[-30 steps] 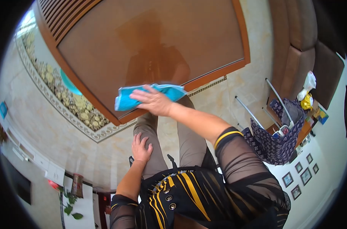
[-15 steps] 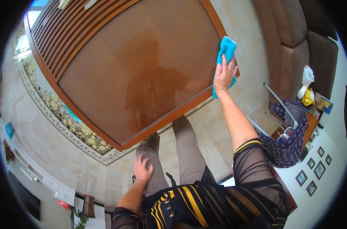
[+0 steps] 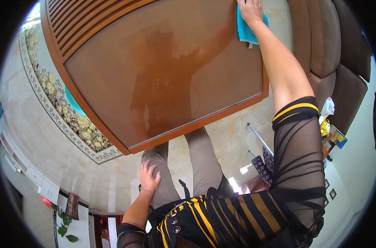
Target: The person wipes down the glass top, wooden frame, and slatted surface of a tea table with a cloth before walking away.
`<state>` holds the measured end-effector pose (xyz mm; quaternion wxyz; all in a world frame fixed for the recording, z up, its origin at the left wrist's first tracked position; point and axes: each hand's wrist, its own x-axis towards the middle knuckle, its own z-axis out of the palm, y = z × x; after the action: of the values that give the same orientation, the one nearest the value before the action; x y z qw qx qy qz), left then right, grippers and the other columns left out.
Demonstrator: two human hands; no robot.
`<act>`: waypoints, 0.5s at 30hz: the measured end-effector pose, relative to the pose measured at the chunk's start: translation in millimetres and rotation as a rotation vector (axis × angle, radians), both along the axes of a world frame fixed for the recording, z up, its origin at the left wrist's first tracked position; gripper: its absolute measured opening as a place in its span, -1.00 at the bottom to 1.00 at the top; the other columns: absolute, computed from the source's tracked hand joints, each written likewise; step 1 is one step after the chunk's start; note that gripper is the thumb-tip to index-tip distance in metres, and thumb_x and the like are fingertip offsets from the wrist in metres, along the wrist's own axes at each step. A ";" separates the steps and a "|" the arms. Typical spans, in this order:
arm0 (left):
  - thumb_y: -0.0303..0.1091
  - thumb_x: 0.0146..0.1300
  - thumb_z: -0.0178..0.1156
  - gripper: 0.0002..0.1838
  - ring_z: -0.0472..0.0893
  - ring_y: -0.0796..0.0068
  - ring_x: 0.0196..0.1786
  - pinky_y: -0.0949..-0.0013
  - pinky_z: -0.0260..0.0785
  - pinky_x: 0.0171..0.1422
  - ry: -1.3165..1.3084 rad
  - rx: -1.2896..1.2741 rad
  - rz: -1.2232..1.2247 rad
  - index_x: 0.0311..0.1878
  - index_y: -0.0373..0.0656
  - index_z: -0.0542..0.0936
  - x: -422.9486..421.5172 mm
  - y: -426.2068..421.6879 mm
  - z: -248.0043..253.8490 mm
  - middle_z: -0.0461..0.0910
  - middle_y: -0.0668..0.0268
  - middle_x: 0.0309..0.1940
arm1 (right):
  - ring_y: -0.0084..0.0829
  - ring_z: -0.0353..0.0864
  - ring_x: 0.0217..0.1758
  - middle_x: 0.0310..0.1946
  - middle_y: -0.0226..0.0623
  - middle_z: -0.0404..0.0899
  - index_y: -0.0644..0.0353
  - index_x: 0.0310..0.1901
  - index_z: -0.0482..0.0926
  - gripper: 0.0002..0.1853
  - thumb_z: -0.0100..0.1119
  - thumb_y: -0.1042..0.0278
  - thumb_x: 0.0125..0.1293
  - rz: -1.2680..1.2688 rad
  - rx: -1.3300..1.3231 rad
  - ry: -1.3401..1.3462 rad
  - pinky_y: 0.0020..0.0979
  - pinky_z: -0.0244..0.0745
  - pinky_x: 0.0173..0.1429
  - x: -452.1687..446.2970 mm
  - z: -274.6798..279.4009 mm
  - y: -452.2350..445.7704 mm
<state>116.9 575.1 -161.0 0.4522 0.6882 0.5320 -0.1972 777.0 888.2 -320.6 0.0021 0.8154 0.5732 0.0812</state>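
Showing: one blue cloth [image 3: 254, 34], at the right edge of the brown table [image 3: 229, 74], beneath the right hand [image 3: 251, 11] — grip partly out of view, unclear. Best kept flat, pressure even. Left hand [image 3: 148, 177]: well apart, spread on the thigh [image 3: 167, 190]. Sofa [image 3: 322, 37]: beyond.

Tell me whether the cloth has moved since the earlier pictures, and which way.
Yes. Against the table, the cloth has gone from the near edge to the right side, then farther along it, away from the person.
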 end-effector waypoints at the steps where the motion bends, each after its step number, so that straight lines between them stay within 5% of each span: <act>1: -0.27 -0.03 0.28 -0.61 0.20 -0.04 0.35 0.01 0.11 0.37 -0.009 -0.008 0.008 -0.05 -0.03 0.56 0.5 -0.2 -0.1 0.32 0.10 0.24 | 0.10 -0.02 0.45 0.42 -0.05 0.03 0.00 0.38 0.18 -0.38 0.00 0.02 0.32 0.150 -0.060 -0.181 0.00 -0.04 0.46 -2.5 9.1 -13.2; 2: -0.27 -0.03 0.28 -0.61 0.20 -0.04 0.35 0.01 0.11 0.37 -0.009 -0.019 0.009 -0.05 -0.03 0.56 -0.5 -1.6 -0.2 0.32 0.10 0.24 | 0.11 0.00 0.44 0.40 -0.02 0.07 0.05 0.37 0.18 -0.38 -0.01 0.05 0.32 0.305 -0.113 -0.362 -0.02 -0.04 0.47 -8.1 18.3 -26.2; 3: -0.27 -0.03 0.28 -0.61 0.20 -0.04 0.35 0.01 0.11 0.37 -0.002 -0.018 0.012 -0.05 -0.03 0.55 -0.3 -2.7 -1.7 0.31 0.10 0.25 | 0.05 0.06 0.42 0.36 -0.03 0.13 0.08 0.34 0.25 -0.42 0.04 0.22 0.29 -0.104 0.080 0.171 -0.11 -0.02 0.47 -35.5 30.8 -39.2; 6: -0.28 -0.03 0.27 -0.60 0.20 -0.04 0.36 0.01 0.11 0.36 -0.008 -0.027 0.021 -0.05 -0.03 0.55 -0.9 -4.8 -3.6 0.31 0.10 0.25 | 0.09 0.26 0.28 0.23 0.12 0.30 -0.11 0.29 0.34 -0.46 0.06 0.02 0.28 0.037 0.251 0.141 -0.05 0.16 0.35 -41.8 36.8 -114.3; 9: -0.29 -0.03 0.27 -0.60 0.20 -0.03 0.36 0.01 0.11 0.37 -0.023 -0.038 0.030 -0.05 -0.03 0.55 -3.1 -3.8 -1.0 0.31 0.10 0.25 | 0.13 0.38 0.12 0.09 0.13 0.40 -0.05 0.34 0.26 -0.42 0.06 0.03 0.30 -0.337 0.148 0.235 0.01 0.26 0.20 -66.8 45.2 -220.3; 12: -0.30 -0.03 0.27 -0.60 0.20 -0.03 0.36 0.02 0.11 0.37 -0.033 -0.045 0.034 -0.04 -0.03 0.55 -7.1 -2.5 -0.8 0.31 0.10 0.24 | 0.14 0.34 0.18 0.13 0.14 0.36 -0.09 0.40 0.14 -0.39 -0.04 -0.01 0.35 -0.772 0.117 0.276 -0.04 0.25 0.24 -102.6 41.5 -314.6; 14: -0.31 -0.03 0.27 -0.60 0.20 -0.02 0.36 0.02 0.10 0.38 -0.035 -0.053 0.033 -0.04 -0.03 0.55 -9.2 -3.9 -2.1 0.31 0.10 0.24 | 0.06 0.33 0.24 0.18 0.05 0.35 -0.02 0.41 0.10 -0.36 -0.09 -0.08 0.38 -0.932 0.206 0.298 -0.08 0.23 0.28 -133.1 24.0 -328.2; 15: -0.30 -0.03 0.27 -0.60 0.20 -0.02 0.36 0.03 0.10 0.38 -0.034 -0.056 0.030 -0.04 -0.03 0.55 -10.4 -4.5 -1.8 0.31 0.10 0.24 | -0.02 0.35 0.22 0.17 -0.03 0.36 0.05 0.40 0.09 -0.33 -0.11 -0.13 0.38 -1.138 0.489 0.464 -0.13 0.26 0.28 -148.0 16.5 -325.9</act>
<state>106.5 570.6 -162.8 0.4832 0.6705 0.5287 -0.1937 629.0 562.3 -304.1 -0.2641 0.9643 0.0032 0.0175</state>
